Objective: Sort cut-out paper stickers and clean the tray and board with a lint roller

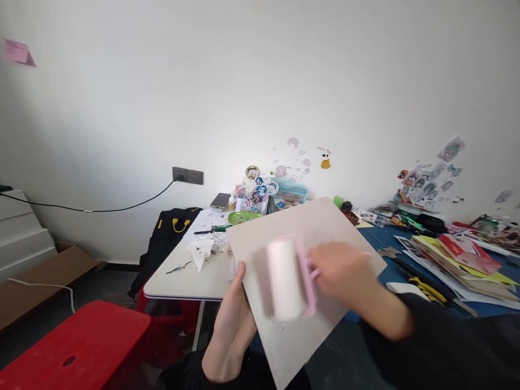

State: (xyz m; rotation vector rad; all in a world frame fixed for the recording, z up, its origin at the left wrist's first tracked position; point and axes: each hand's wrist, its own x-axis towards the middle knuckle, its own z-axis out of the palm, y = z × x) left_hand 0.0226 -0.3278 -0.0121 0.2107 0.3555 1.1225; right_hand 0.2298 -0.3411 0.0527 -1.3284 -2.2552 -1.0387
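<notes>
A greyish-beige cardboard sheet (280, 344) is held tilted in front of me. My left hand (233, 319) grips its left edge, the thumb at the rim and the other fingers hidden behind it. My right hand (341, 268) is closed around the handle of a lint roller (284, 279) with a white roll and pink frame. The roller lies over the middle of the sheet and is blurred by motion; I cannot tell whether it touches. Small dark specks show on the sheet's surface.
Behind the sheet, a white table (174, 279) carries paper scraps, a green tray (244, 218) and stickers. On the blue surface to the right lie yellow-handled pliers (430, 287) and a stack of papers (467, 265). A red stool (93, 341) stands at lower left.
</notes>
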